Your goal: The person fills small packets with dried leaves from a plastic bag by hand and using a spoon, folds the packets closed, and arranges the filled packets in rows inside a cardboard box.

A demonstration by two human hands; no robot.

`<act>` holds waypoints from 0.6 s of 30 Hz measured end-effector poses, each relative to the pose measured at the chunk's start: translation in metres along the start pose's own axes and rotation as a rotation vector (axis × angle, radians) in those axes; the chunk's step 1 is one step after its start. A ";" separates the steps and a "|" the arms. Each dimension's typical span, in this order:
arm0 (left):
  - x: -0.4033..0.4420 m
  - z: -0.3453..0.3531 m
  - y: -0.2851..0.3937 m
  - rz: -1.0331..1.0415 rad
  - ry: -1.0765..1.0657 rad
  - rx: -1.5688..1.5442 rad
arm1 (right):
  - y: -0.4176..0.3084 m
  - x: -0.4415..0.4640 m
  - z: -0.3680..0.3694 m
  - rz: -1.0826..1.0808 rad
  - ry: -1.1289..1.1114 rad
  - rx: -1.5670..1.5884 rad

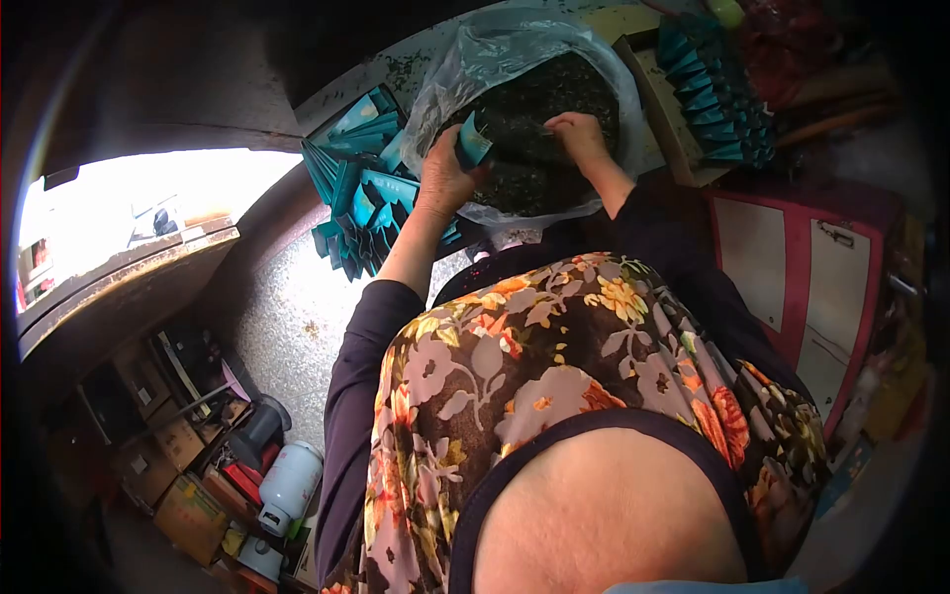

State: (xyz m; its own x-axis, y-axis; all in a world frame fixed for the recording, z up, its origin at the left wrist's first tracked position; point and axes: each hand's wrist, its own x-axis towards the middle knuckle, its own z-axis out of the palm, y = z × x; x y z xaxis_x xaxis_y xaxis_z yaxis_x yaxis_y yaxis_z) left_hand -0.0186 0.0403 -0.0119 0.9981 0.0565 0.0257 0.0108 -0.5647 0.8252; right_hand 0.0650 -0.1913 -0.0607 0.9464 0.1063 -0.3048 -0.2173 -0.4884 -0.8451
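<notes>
A clear plastic bag (633, 94) lies wide open on the table, full of dark loose leaf material (539, 99). Over its left side my left hand (450, 176) is wrapped round a small teal packet (474, 141). My right hand (582, 139) is above the leaves to the right, its thumb and fingers pinched together; what they hold, if anything, is too small to name. Beside the bag on the left is a pile of teal packets (371, 198). More teal packets (708, 94) stand in rows in a box (658, 99) on the right.
Scattered leaf bits dot the tabletop (396, 71) behind the bag. A pink-framed cabinet (792, 267) stands at my right. At the lower left are a light blue gas cylinder (291, 480) and cardboard boxes (181, 443). A wooden ledge (129, 277) is at the left.
</notes>
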 end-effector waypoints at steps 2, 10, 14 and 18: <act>0.004 0.001 0.004 0.022 0.005 -0.003 | -0.030 -0.013 -0.022 0.047 0.000 0.179; 0.019 0.015 0.014 0.057 -0.033 0.068 | -0.100 -0.039 -0.067 -0.154 0.049 0.229; 0.028 0.028 0.016 0.044 -0.055 0.089 | -0.113 -0.051 -0.044 -0.687 0.203 -0.367; 0.031 0.036 0.016 0.049 -0.065 0.011 | -0.124 -0.055 -0.038 -0.751 0.204 -0.550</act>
State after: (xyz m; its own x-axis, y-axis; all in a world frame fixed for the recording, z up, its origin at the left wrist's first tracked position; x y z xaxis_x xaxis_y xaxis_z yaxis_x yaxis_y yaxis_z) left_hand 0.0150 0.0035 -0.0180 0.9993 -0.0247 0.0285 -0.0375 -0.5743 0.8178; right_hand 0.0490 -0.1693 0.0773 0.8280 0.4302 0.3597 0.5577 -0.6987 -0.4482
